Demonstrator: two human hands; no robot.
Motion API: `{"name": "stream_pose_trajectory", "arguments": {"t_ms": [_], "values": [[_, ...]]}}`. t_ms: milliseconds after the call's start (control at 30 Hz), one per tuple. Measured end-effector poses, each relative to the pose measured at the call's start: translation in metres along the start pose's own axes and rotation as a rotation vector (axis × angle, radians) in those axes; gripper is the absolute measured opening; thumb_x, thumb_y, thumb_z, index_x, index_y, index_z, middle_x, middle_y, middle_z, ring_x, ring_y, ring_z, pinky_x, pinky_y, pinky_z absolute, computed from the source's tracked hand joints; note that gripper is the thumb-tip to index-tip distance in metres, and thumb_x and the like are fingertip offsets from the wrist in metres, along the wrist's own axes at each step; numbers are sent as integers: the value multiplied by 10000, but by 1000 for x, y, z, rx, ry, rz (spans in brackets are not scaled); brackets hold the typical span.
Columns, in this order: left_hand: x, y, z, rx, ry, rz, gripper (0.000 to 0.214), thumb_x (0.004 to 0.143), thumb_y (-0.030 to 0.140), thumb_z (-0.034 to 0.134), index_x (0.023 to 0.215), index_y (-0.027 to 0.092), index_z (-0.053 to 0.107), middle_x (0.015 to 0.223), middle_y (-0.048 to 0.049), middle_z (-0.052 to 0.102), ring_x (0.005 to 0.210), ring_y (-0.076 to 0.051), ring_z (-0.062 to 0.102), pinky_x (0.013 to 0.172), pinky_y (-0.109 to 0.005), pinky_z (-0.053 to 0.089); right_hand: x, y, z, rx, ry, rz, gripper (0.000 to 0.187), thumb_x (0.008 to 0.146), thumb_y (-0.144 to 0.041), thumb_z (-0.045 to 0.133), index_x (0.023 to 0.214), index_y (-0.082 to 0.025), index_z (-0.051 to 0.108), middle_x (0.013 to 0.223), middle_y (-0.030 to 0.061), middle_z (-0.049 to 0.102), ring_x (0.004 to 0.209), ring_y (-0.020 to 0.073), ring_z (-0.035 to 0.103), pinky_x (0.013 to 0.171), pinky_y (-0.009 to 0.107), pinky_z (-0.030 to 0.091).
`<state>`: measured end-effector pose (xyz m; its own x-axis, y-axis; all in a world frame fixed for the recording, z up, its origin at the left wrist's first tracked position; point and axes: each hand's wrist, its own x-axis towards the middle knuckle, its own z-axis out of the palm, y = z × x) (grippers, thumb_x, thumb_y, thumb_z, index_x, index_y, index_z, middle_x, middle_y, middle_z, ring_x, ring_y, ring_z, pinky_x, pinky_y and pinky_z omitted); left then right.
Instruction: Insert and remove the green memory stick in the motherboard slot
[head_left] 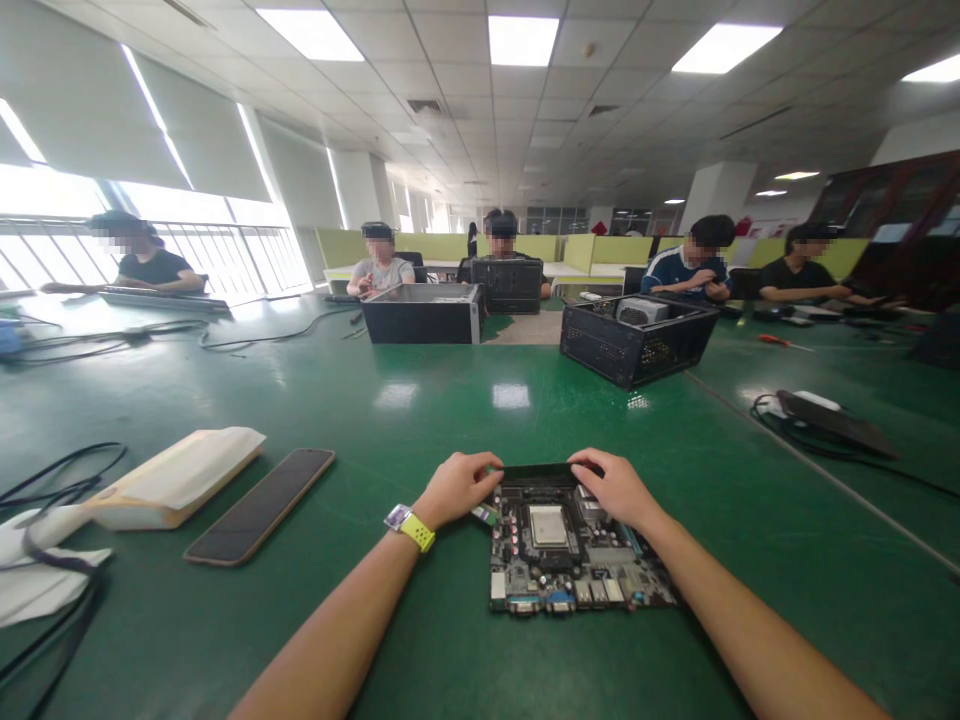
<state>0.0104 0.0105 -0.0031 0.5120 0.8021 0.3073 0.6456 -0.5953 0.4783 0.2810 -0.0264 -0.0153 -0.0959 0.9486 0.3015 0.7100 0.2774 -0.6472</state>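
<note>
A dark motherboard [570, 560] with a silver processor [548, 524] in its socket lies on the green table [450, 420] right in front of me. My left hand [459, 485], with a yellow-strapped watch on the wrist, pinches the left end of a long black strip [538, 470] at the board's far edge. My right hand [616, 487] grips the right end of the same strip, fingers curled over it. The strip looks like a memory module, though I cannot tell for sure.
A phone [259, 505] lies face down to my left beside a white padded packet [176, 475] and black cables [52, 480]. Two open computer cases [424, 312] [637, 340] stand farther back. Several seated people work across the table. A flat black device with cable [832, 420] lies right.
</note>
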Motion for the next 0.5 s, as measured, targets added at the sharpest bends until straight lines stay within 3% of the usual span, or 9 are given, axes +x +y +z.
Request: {"name": "stream_pose_trajectory", "arguments": {"t_ms": [167, 233, 300, 367, 433, 500], "values": [[-1, 1, -1, -13, -2, -7, 296, 837, 395, 513, 966, 193, 686, 573, 18, 573, 525, -118, 498, 519, -204, 345, 1, -5, -7, -8, 77, -4, 283, 780, -346, 525, 982, -192, 652, 972, 54, 676, 905, 208, 594, 835, 334, 432], [-1, 1, -4, -24, 10, -10, 318, 836, 414, 516, 1003, 197, 677, 561, 24, 556, 515, -115, 486, 510, -203, 339, -2, -21, -14, -59, 168, -51, 258, 794, -363, 520, 942, -197, 651, 991, 58, 667, 952, 216, 573, 868, 340, 408], [-2, 1, -7, -37, 47, -22, 344, 839, 441, 510, 1022, 198, 671, 542, 31, 529, 500, -113, 465, 500, -205, 325, -12, -47, -16, -132, 178, -110, 255, 834, -395, 477, 838, -208, 650, 908, 56, 674, 905, 211, 576, 830, 325, 404], [-2, -1, -10, -49, 93, -41, 365, 850, 463, 489, 998, 188, 678, 527, 33, 505, 489, -110, 440, 493, -208, 312, -28, -80, -9, -207, 28, -153, 333, 862, -458, 430, 757, -221, 640, 788, 49, 674, 780, 197, 590, 723, 300, 406], [-4, -3, -13, -58, 136, -62, 386, 867, 471, 454, 942, 175, 691, 517, 29, 495, 485, -107, 416, 491, -210, 302, -47, -110, 9, -298, -170, -202, 381, 804, -576, 474, 821, -235, 644, 769, 51, 681, 713, 203, 600, 645, 289, 390], [-5, -6, -15, -58, 164, -76, 411, 881, 472, 425, 888, 163, 696, 513, 25, 499, 483, -105, 398, 488, -211, 294, -63, -131, 30, -408, -280, -250, 422, 780, -606, 480, 840, -217, 635, 758, 81, 687, 674, 220, 610, 613, 294, 380]]}}
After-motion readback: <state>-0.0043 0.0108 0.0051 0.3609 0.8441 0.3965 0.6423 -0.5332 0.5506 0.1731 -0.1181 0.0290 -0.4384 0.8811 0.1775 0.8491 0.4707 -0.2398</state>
